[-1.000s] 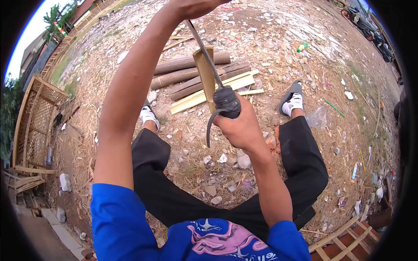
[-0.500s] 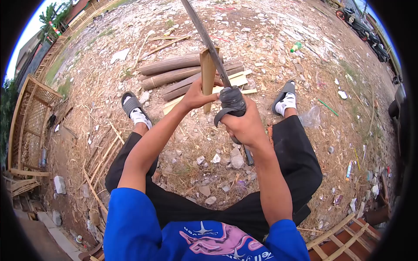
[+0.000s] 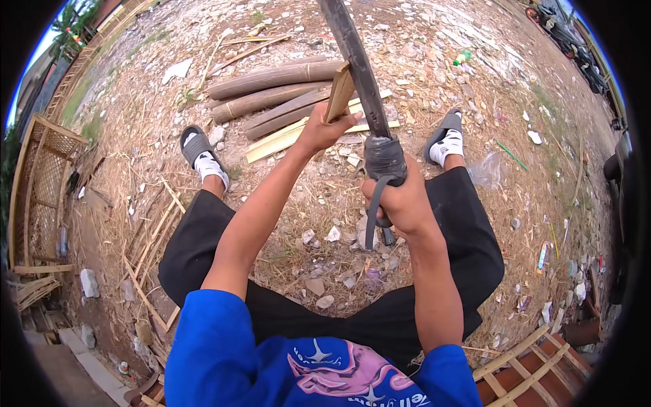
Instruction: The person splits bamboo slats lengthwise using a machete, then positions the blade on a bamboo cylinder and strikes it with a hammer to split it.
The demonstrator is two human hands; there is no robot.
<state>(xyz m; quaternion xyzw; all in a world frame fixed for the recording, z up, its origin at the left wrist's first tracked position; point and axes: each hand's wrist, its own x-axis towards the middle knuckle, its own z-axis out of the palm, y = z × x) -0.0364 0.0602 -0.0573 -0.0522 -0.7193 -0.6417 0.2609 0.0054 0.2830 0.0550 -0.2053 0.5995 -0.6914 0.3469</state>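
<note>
My right hand [image 3: 408,202] is wrapped around the handle of a machete [image 3: 359,64], whose grip is bound in dark rubber strip with a loose end hanging down. The long dark blade points up and away from me. My left hand [image 3: 320,133] is closed on a short split bamboo piece [image 3: 341,91], held upright and tilted a little to the right. Its top right edge meets or overlaps the blade; whether they touch I cannot tell. Just beyond lie dark bamboo lengths [image 3: 271,79] and pale split bamboo strips [image 3: 277,144] on the ground.
Stones, chips and litter cover the ground. At far left leans a woven bamboo frame [image 3: 46,193]; thin strips [image 3: 154,247] lie by my left leg. A slatted bamboo piece [image 3: 529,373] is at lower right. Motorbikes [image 3: 573,51] stand at the far right.
The machete has shifted right and nearer, its blade now steeper. The bamboo piece has risen and tilted right in my left hand. The rubber strip's end now hangs straight down.
</note>
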